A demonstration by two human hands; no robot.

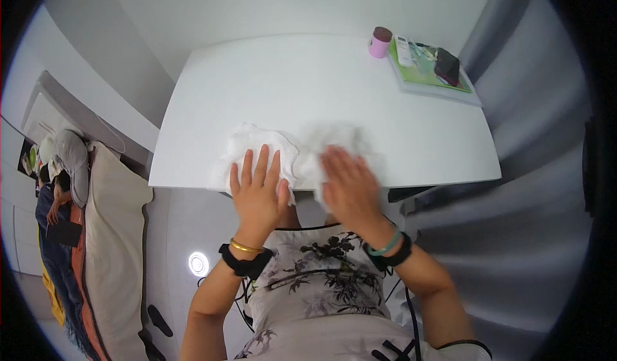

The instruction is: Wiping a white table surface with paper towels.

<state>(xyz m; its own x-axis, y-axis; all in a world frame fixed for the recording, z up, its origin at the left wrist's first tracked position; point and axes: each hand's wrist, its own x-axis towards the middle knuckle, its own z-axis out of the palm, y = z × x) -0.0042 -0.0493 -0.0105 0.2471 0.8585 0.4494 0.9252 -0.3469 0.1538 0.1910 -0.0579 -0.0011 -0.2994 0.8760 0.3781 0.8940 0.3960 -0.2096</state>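
Observation:
My left hand [258, 185] lies flat with its fingers spread on a white textured cloth [260, 137], near the front edge of the white table [284, 81]. To the right, my right hand [349, 182] is motion-blurred over a second white cloth [337, 137], its fingers stretched forward and close together. Whether it grips any of that cloth is too blurred to tell. Both cloths lie side by side, and part of each hangs over the table's front edge.
At the back right stand a pink jar [380, 43] with a brown lid and a green booklet [409, 74] bearing a white remote control [403, 51] and a dark phone [447, 67]. A grey curtain [511, 168] hangs at right. People [60, 206] lie on a bed [115, 226] at left.

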